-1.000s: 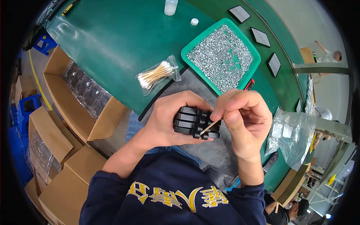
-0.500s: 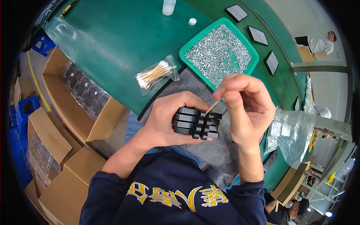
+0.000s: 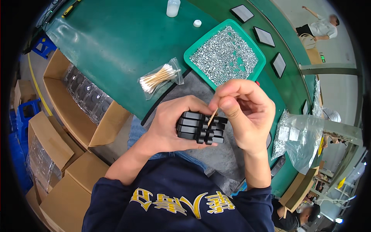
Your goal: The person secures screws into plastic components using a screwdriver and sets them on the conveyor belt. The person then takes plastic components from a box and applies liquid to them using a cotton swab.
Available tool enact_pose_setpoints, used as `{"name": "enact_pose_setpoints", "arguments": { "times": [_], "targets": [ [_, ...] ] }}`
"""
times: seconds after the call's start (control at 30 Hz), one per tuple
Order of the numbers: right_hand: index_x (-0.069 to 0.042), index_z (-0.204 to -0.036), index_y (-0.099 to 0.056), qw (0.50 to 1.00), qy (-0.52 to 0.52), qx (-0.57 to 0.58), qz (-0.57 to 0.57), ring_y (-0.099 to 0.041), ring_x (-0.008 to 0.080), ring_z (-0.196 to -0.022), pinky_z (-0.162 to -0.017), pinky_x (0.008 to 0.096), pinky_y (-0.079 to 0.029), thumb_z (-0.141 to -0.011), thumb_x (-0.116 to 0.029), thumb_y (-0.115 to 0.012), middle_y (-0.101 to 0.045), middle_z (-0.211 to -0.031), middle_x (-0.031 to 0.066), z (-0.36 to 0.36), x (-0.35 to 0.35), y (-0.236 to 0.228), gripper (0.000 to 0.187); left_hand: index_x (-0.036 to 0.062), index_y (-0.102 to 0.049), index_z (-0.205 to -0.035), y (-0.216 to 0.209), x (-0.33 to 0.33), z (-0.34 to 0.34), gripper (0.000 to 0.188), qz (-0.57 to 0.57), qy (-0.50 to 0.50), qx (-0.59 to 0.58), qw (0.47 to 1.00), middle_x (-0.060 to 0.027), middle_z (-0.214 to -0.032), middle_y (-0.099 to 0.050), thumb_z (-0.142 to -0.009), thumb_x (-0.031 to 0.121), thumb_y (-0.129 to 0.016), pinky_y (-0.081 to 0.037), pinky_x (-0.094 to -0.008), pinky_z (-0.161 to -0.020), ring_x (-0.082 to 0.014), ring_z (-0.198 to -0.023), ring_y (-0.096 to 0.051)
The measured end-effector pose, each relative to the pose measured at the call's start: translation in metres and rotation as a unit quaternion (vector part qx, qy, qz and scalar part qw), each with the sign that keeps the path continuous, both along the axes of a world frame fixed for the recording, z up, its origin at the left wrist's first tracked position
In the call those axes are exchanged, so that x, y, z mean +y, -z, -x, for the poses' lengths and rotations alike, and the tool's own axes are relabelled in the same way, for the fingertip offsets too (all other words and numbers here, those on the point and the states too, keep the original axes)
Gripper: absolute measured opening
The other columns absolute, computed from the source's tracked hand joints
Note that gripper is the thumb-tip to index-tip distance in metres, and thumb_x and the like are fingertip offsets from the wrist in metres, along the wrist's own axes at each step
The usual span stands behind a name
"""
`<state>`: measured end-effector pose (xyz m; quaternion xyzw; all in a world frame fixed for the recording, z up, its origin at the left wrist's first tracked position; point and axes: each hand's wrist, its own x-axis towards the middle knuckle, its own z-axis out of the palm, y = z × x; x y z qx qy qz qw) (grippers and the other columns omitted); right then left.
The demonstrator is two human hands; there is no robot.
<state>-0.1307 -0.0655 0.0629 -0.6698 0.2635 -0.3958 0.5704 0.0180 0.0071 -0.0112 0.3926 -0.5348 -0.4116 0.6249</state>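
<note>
Black plastic blocks (image 3: 201,127), stacked in a small ribbed bunch, sit in the left hand (image 3: 170,123) just above the person's lap. That hand wraps around the left side of the bunch, fingers over the top and thumb below, shut tight on it. The right side of the bunch sticks out free. The right hand (image 3: 243,112) is curled close beside it, with finger and thumb pinched on a thin wooden stick (image 3: 212,116). The stick leans down and its tip touches the top of the blocks. Both forearms come up from the dark blue sleeves and bend in toward each other.

Under the hands lies a grey mat (image 3: 216,154), with open room around the hands. Just past them runs the curved edge of the green surface (image 3: 112,46). A clear bag of cotton swabs (image 3: 160,76) lies near that edge. To its right sits a green tray (image 3: 225,54) full of small shiny metal bits, its near corner close above the right hand. Farther off stand a white bottle (image 3: 172,7) and a small white cap (image 3: 197,23). To the left, below the surface, open cardboard boxes (image 3: 83,104) crowd the floor.
</note>
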Motion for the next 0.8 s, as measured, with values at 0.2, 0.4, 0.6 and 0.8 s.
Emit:
{"name": "enact_pose_setpoints", "arguments": {
  "times": [0.2, 0.4, 0.6, 0.8],
  "targets": [
    [0.003, -0.102, -0.067, 0.993, 0.089, -0.022, 0.079, -0.067, 0.0149, -0.075, -0.069, 0.0206, -0.052, -0.088, 0.006, -0.067, -0.069, -0.085, 0.0098, -0.002, -0.01, -0.001, 0.014, 0.0045, -0.063, -0.099, 0.007, -0.004, 0.001, 0.058, 0.049, 0.013, -0.027, 0.998, -0.01, -0.093, -0.072, -0.051, 0.011, -0.095, -0.055, -0.0291, -0.075, -0.0188, -0.079, -0.068],
    [0.004, -0.1, -0.067, 0.995, 0.041, -0.084, -0.026, -0.067, 0.0147, -0.076, -0.069, 0.0218, -0.052, -0.088, 0.005, -0.067, -0.069, -0.083, 0.0097, 0.005, -0.013, -0.005, 0.013, 0.0049, -0.063, -0.1, 0.005, -0.003, 0.002, 0.059, 0.031, 0.017, -0.018, 0.999, -0.0086, -0.091, -0.072, -0.05, 0.011, -0.095, -0.054, -0.029, -0.074, -0.0176, -0.079, -0.067],
    [0.0, -0.098, -0.07, 0.997, 0.016, 0.056, -0.046, -0.066, 0.0113, -0.075, -0.069, 0.0215, -0.051, -0.084, 0.006, -0.067, -0.072, -0.087, 0.0057, 0.005, 0.003, -0.006, 0.015, 0.0033, -0.068, -0.1, 0.002, 0.0, 0.001, 0.051, 0.029, -0.005, -0.024, 0.999, -0.0055, -0.09, -0.071, -0.055, 0.01, -0.091, -0.05, -0.0272, -0.07, -0.0174, -0.073, -0.064],
    [0.003, -0.1, -0.066, 0.996, 0.073, 0.03, 0.043, -0.067, 0.016, -0.075, -0.07, 0.0237, -0.053, -0.087, 0.008, -0.065, -0.07, -0.086, 0.0104, 0.001, -0.009, -0.007, 0.013, 0.0016, -0.068, -0.102, 0.009, 0.002, 0.005, 0.057, 0.02, 0.021, 0.02, 0.999, -0.0095, -0.092, -0.072, -0.052, 0.008, -0.092, -0.053, -0.0283, -0.074, -0.0196, -0.077, -0.066]
  ]
}}
